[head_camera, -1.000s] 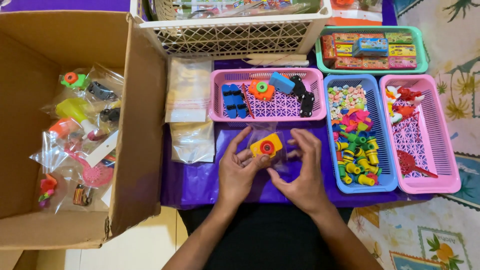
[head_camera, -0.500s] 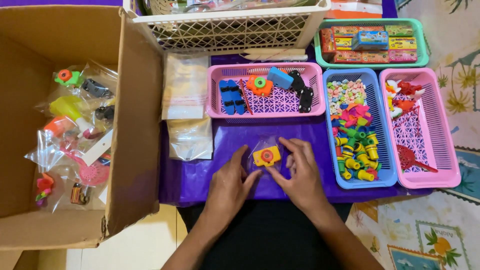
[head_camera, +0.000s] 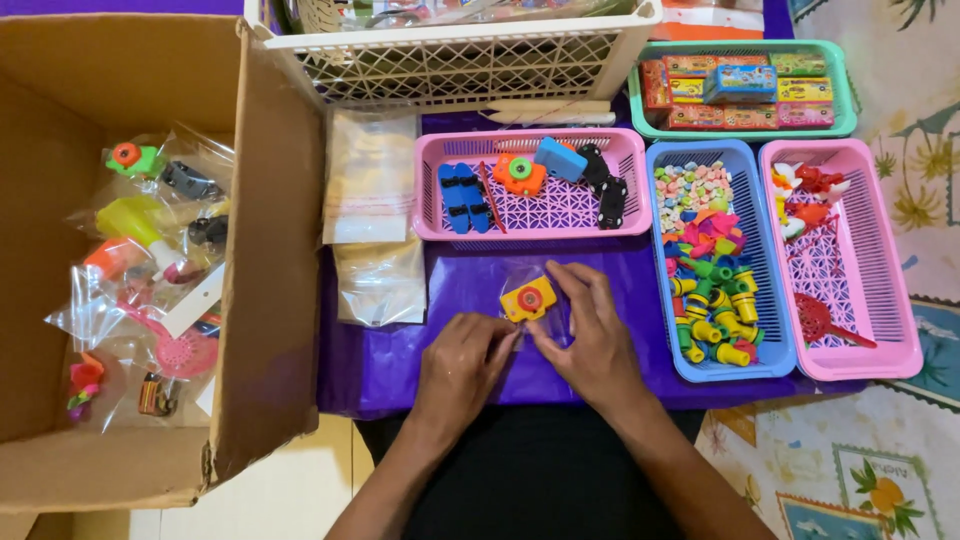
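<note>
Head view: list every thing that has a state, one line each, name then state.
yellow toy camera: inside a clear bag, flat on the purple cloth.
left hand: pinching the bag's near edge.
right hand: fingers on the bag beside the toy.
cardboard box: open, holds bagged toys.
pink basket: partly filled with toys.
blue basket: heaped with small pieces.
stack of clear bags: lying flat.

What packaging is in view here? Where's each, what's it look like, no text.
Small clear bag: holds a yellow toy, on the purple cloth, between left hand and right hand.
Stack of empty clear bags: flat, left of the pink basket.
Filled clear bags: colourful toys inside, in the cardboard box.
Small printed boxes: rectangular, red, yellow, blue, in the green tray at top right.
</note>
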